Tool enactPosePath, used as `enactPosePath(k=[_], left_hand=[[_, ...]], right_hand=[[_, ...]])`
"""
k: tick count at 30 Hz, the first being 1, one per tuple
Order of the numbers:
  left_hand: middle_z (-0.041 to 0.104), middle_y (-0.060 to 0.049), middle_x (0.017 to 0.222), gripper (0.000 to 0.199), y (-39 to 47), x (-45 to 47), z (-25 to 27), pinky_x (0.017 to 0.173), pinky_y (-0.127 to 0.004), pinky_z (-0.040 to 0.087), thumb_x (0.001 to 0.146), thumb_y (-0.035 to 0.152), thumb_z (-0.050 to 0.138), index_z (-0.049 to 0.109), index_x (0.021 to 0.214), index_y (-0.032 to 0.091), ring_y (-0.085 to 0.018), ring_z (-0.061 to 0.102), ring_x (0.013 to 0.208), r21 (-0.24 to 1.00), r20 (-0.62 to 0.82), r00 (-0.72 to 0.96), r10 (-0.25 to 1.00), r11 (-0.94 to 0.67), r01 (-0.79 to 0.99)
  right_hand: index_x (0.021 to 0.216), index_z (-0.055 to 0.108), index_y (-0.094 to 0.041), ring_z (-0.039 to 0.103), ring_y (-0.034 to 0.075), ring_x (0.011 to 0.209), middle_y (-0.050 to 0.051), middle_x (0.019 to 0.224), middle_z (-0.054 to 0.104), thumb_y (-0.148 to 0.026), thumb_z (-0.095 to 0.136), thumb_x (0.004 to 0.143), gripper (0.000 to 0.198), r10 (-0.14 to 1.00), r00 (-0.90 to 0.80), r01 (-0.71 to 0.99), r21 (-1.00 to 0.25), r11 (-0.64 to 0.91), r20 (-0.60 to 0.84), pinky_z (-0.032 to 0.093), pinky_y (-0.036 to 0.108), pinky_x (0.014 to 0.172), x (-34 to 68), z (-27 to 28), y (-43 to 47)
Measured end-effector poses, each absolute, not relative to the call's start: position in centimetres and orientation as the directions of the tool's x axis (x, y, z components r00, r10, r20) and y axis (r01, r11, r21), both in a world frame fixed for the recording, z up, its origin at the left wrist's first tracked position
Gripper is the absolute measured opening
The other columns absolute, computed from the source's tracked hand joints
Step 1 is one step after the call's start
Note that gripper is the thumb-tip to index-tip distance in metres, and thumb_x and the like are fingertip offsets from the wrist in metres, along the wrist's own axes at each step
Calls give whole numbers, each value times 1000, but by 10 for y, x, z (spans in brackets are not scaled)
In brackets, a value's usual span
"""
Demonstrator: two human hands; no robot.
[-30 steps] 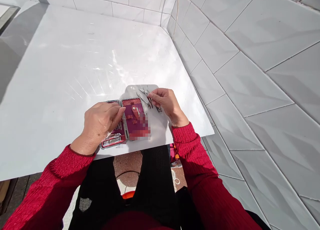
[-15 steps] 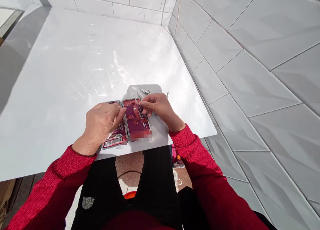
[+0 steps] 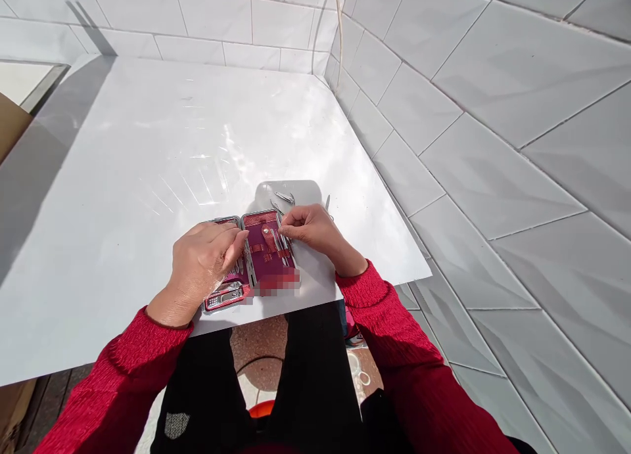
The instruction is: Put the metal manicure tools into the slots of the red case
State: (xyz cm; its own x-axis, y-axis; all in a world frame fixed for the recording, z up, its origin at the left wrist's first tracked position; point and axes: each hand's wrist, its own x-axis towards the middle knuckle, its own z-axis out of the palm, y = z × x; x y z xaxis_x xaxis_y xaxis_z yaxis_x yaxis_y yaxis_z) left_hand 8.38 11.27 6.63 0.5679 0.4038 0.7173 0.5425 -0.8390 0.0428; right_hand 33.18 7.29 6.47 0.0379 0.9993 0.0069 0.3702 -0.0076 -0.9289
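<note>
An open manicure case (image 3: 259,236) with a purple lining and red straps lies near the table's front edge. My left hand (image 3: 202,260) is closed over its left half, thumb toward the hinge, covering much of that side. A nail clipper (image 3: 225,299) sits in the lower left part. My right hand (image 3: 313,227) is pinched at the right half's outer edge. Slim metal tools (image 3: 279,244) sit under a strap by its fingertips; whatever the pinch holds is hidden. Behind this hand lies a loose nipper-like metal tool (image 3: 284,198), with another metal tool (image 3: 276,206) partly covered.
The white table (image 3: 148,145) reaches back to a tiled wall (image 3: 207,20), with more tiles close along the right. One slim metal piece (image 3: 328,203) lies right of my right hand. A cable (image 3: 340,33) hangs in the corner.
The slim metal tool that stuck up from my right fingers no longer does; slim tools now lie along the strap beside them. My left hand stays on the case. The view has tilted up slightly.
</note>
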Motion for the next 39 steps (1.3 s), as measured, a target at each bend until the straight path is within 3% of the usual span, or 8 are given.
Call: enactPosePath(k=[10, 15, 19, 23, 28, 33, 39], left_hand=[[75, 1, 72, 36, 112, 82, 69, 65, -32, 55, 107, 25, 55, 68, 73, 23, -17, 70, 65, 76, 724, 546, 421, -836, 543], [77, 0, 75, 34, 113, 81, 69, 65, -33, 55, 107, 26, 55, 72, 77, 24, -19, 73, 69, 93, 721, 541, 433, -834, 544], [78, -1, 76, 36, 112, 81, 69, 69, -34, 56, 108, 30, 52, 74, 79, 25, -20, 73, 71, 143, 683, 546, 485, -821, 552], [79, -1, 78, 36, 111, 81, 69, 71, -35, 57, 108, 34, 52, 74, 81, 26, -21, 75, 75, 169, 653, 544, 527, -801, 574], [78, -2, 76, 37, 112, 80, 68, 73, -34, 58, 107, 35, 52, 74, 80, 24, -22, 76, 79, 209, 633, 530, 564, -784, 585], [79, -1, 79, 37, 111, 79, 68, 73, -34, 57, 108, 37, 51, 72, 81, 25, -21, 77, 83, 194, 634, 524, 569, -773, 605], [81, -1, 85, 33, 110, 79, 69, 78, -37, 58, 108, 33, 52, 74, 83, 26, -23, 78, 89, 227, 630, 523, 574, -781, 582]], right_hand=[[65, 67, -18, 52, 11, 69, -2, 75, 65, -21, 80, 81, 21, 993, 22, 571, -817, 85, 118, 38, 27, 66, 334, 67, 69], [90, 70, -20, 51, 10, 68, -1, 92, 69, -33, 85, 85, 20, 982, 121, 582, -812, 50, 147, 42, 28, 70, 327, 67, 71], [116, 73, -23, 53, 11, 69, 0, 99, 71, -29, 85, 86, 33, 966, 112, 575, -808, 128, 232, 45, 30, 74, 316, 70, 72], [92, 77, -20, 60, 13, 77, -1, 84, 71, -20, 74, 92, 3, 976, 78, 535, -835, 130, 202, 45, 29, 75, 311, 70, 74], [83, 78, -20, 58, 11, 63, -3, 66, 66, -24, 74, 90, 9, 992, 119, 303, -953, 12, 50, 44, 27, 66, 319, 61, 80], [83, 79, -19, 52, 9, 51, -5, 57, 62, -26, 78, 84, 8, 999, 35, 145, -989, -23, -19, 43, 26, 59, 327, 56, 84], [81, 79, -18, 49, 8, 49, -5, 56, 61, -23, 78, 83, 6, 998, 52, 217, -976, -34, -23, 40, 25, 57, 326, 55, 81]])
